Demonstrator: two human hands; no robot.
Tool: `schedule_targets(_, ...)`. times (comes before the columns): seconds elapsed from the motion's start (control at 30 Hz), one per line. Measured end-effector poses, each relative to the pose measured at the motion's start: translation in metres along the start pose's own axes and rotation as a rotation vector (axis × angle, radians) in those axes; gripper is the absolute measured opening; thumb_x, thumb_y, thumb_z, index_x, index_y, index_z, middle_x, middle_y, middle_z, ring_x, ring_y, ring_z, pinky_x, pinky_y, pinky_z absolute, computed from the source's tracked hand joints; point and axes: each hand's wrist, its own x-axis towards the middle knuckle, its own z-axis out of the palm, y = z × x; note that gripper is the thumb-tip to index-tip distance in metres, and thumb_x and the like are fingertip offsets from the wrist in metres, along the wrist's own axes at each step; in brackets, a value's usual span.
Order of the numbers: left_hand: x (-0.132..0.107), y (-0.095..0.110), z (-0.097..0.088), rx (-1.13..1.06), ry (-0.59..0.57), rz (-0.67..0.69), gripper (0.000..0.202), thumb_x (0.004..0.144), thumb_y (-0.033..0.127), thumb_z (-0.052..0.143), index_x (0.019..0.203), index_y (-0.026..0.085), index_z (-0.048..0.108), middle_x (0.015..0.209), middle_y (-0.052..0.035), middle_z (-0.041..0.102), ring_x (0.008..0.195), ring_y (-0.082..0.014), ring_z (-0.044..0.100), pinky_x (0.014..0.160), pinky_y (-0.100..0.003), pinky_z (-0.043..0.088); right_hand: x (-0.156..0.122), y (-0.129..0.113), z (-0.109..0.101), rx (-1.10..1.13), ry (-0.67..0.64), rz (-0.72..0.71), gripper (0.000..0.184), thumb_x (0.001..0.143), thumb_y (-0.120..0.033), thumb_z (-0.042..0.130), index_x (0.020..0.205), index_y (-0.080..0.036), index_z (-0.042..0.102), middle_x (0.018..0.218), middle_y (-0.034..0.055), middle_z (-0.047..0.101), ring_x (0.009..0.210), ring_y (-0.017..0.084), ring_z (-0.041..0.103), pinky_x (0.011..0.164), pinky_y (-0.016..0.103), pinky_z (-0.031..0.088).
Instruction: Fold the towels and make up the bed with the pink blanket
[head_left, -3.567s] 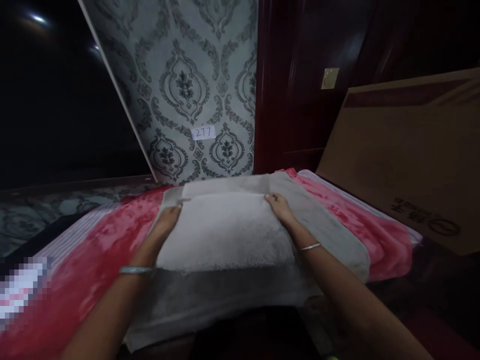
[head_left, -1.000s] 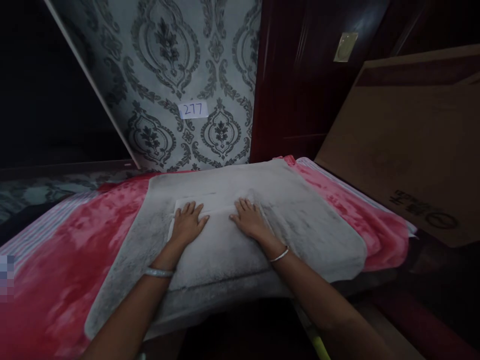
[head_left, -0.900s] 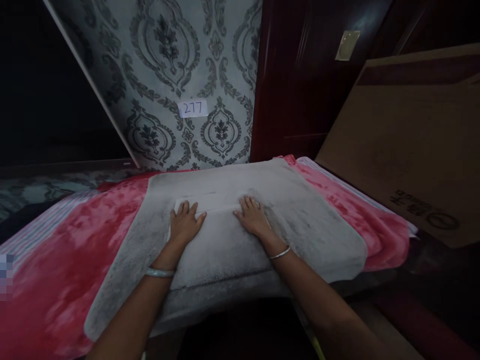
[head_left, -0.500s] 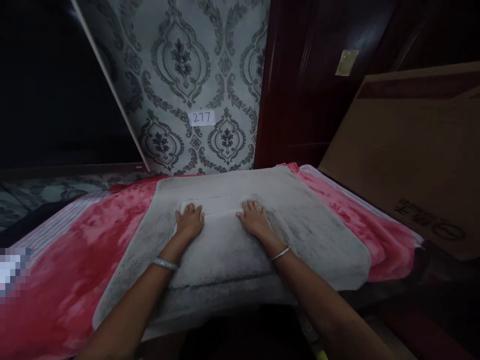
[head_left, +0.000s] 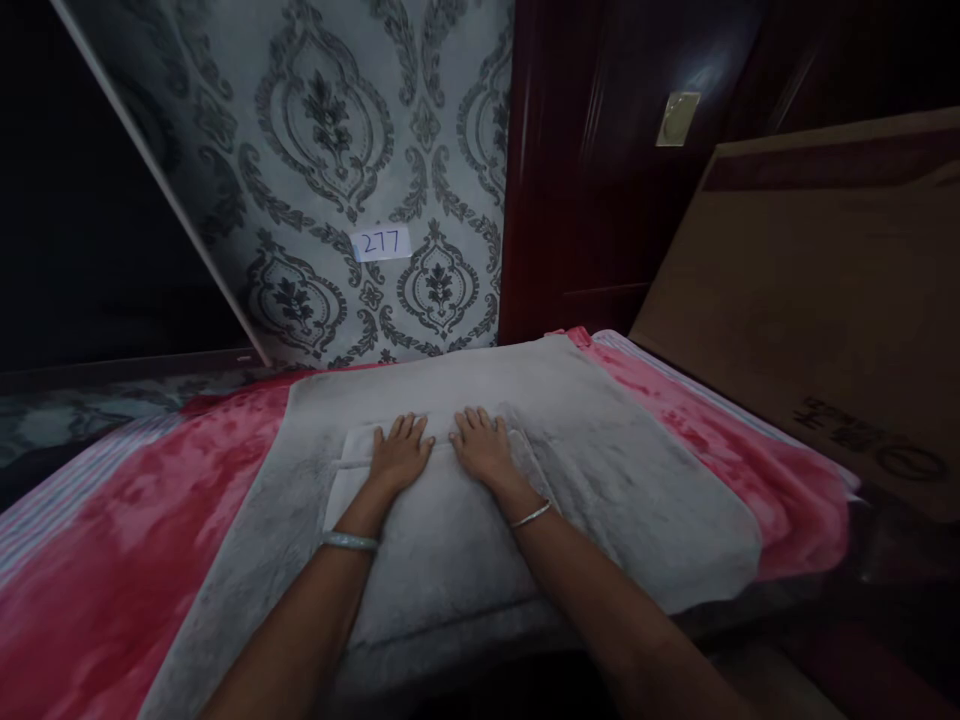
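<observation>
A grey plush cloth (head_left: 630, 480) lies spread out in front of me. On its middle rests a folded piece of pale grey cloth (head_left: 442, 540), with a fold line running across near its far edge. My left hand (head_left: 400, 452) presses flat on that far part, fingers spread and pointing away from me. Close beside it on the right, my right hand (head_left: 482, 447) also lies flat with its fingers apart. Neither hand grips anything. Each wrist wears a bracelet.
Under the grey cloth is a red patterned blanket (head_left: 187, 490) over striped fabric (head_left: 67, 500). A large cardboard box (head_left: 817, 280) leans at the right. Behind stand a patterned wall (head_left: 330, 120) with a "277" label (head_left: 382, 243), and a dark screen (head_left: 97, 200) at the left.
Both hands have slid inward along the folded cloth and now lie closer together, still flat. The camera view has shifted slightly.
</observation>
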Motion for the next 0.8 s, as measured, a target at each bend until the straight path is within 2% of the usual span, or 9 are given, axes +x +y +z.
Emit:
schedule_targets(0.1, 0.003, -0.020, -0.004, 0.015, 0.004, -0.028, 0.063, 0.101, 0.051, 0.028, 0.156, 0.022, 0.037, 0.165, -0.0124, 0.029, 0.154, -0.0295, 0.023, 0.122, -0.061, 0.017, 0.002, 0.001, 0.000, 0.002, -0.006, 0.011, 0.055, 0.105, -0.043, 0.029, 0.155, -0.022, 0.041, 0.165, 0.0069, 0.030, 0.153, 0.027, 0.020, 0.121, 0.056, 0.017)
schedule_targets(0.23, 0.005, -0.045, -0.006, 0.009, 0.044, -0.214, 0.065, 0.101, 0.053, 0.024, 0.156, 0.023, 0.037, 0.164, -0.0137, 0.032, 0.152, -0.0317, 0.027, 0.117, -0.062, 0.028, 0.005, 0.002, 0.001, 0.003, -0.006, 0.011, 0.054, 0.105, -0.044, 0.029, 0.153, -0.024, 0.043, 0.164, 0.0070, 0.032, 0.153, 0.027, 0.022, 0.121, 0.055, 0.018)
schedule_targets(0.3, 0.005, -0.050, -0.006, 0.005, 0.046, -0.245, 0.065, 0.101, 0.054, 0.023, 0.156, 0.023, 0.038, 0.164, -0.0138, 0.034, 0.152, -0.0319, 0.028, 0.115, -0.060, 0.032, 0.006, 0.003, 0.001, 0.013, 0.000, 0.010, 0.053, 0.105, -0.044, 0.030, 0.153, -0.024, 0.043, 0.164, 0.0068, 0.033, 0.152, 0.027, 0.022, 0.120, 0.055, 0.018)
schedule_targets(0.5, -0.001, -0.040, -0.009, 0.017, 0.085, -0.188, 0.061, 0.100, 0.049, 0.025, 0.150, 0.018, 0.044, 0.157, -0.0184, 0.044, 0.147, -0.0331, 0.035, 0.110, -0.062, 0.037, 0.002, -0.001, -0.002, 0.018, 0.020, 0.020, 0.052, 0.106, -0.042, 0.031, 0.152, -0.022, 0.044, 0.163, 0.0079, 0.035, 0.151, 0.027, 0.023, 0.120, 0.054, 0.019)
schedule_targets(0.6, -0.006, -0.037, -0.018, 0.095, 0.084, -0.166, 0.060, 0.100, 0.046, 0.027, 0.149, 0.016, 0.045, 0.152, -0.0204, 0.049, 0.143, -0.0350, 0.040, 0.113, -0.068, 0.028, -0.006, 0.002, -0.012, -0.006, 0.023, -0.006, 0.049, 0.106, -0.040, 0.033, 0.150, -0.023, 0.046, 0.161, 0.0082, 0.039, 0.149, 0.026, 0.028, 0.119, 0.051, 0.022)
schedule_targets(0.67, -0.010, -0.043, -0.022, 0.137, 0.091, -0.136, 0.059, 0.099, 0.048, 0.030, 0.143, 0.016, 0.052, 0.146, -0.0206, 0.054, 0.139, -0.0370, 0.045, 0.114, -0.070, 0.024, -0.015, 0.012, -0.021, -0.024, 0.031, -0.010, 0.046, 0.105, -0.038, 0.038, 0.145, -0.022, 0.052, 0.156, 0.0096, 0.045, 0.144, 0.027, 0.035, 0.116, 0.048, 0.028)
schedule_targets(0.73, -0.015, -0.056, -0.021, 0.099, 0.117, -0.101, 0.056, 0.098, 0.049, 0.031, 0.133, 0.017, 0.061, 0.140, -0.0193, 0.059, 0.135, -0.0364, 0.050, 0.113, -0.065, 0.031, -0.025, 0.026, -0.031, -0.027, 0.050, 0.016, 0.042, 0.102, -0.035, 0.042, 0.137, -0.020, 0.060, 0.148, 0.0112, 0.054, 0.137, 0.027, 0.043, 0.112, 0.043, 0.034)
schedule_targets(0.8, -0.022, -0.074, -0.013, -0.031, 0.158, -0.066, 0.051, 0.097, 0.046, 0.034, 0.124, 0.018, 0.066, 0.140, -0.0175, 0.060, 0.135, -0.0327, 0.051, 0.112, -0.054, 0.040, -0.033, 0.043, -0.038, -0.014, 0.065, 0.055, 0.038, 0.100, -0.029, 0.045, 0.131, -0.018, 0.065, 0.139, 0.0119, 0.061, 0.131, 0.026, 0.048, 0.109, 0.037, 0.036)
